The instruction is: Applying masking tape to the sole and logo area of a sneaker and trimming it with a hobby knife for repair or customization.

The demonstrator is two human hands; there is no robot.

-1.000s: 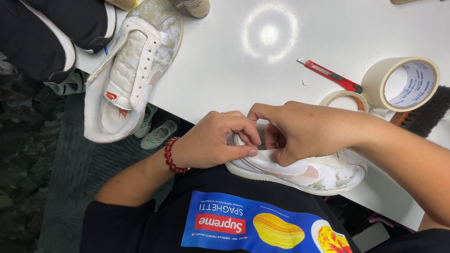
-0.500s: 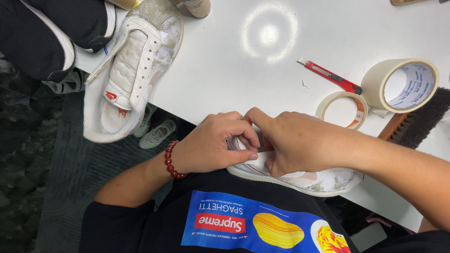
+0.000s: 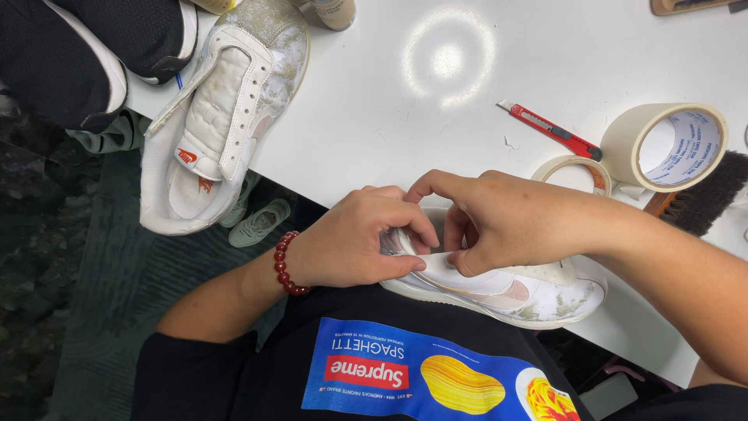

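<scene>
1. Your left hand (image 3: 351,238) and right hand (image 3: 506,222) meet at the centre of the frame. Both sets of fingers are closed on a strip of pale masking tape (image 3: 467,273), pinching it against the side of a white sneaker (image 3: 538,296).
2. That sneaker rests at the near edge of the white table (image 3: 374,117), against your lap, sole towards you, with green stains at its toe.
3. Right of your hands lie two tape rolls: a thin one (image 3: 575,173) and a thick one (image 3: 672,146). A red box cutter (image 3: 549,129) lies above them, and a brush (image 3: 705,195) sits at the right edge.
4. A second dirty white sneaker (image 3: 222,117) overhangs the table in the upper left.
5. Risk: the tape may crease or lift if your pinch slackens, and the shoe could slide off the table edge.
</scene>
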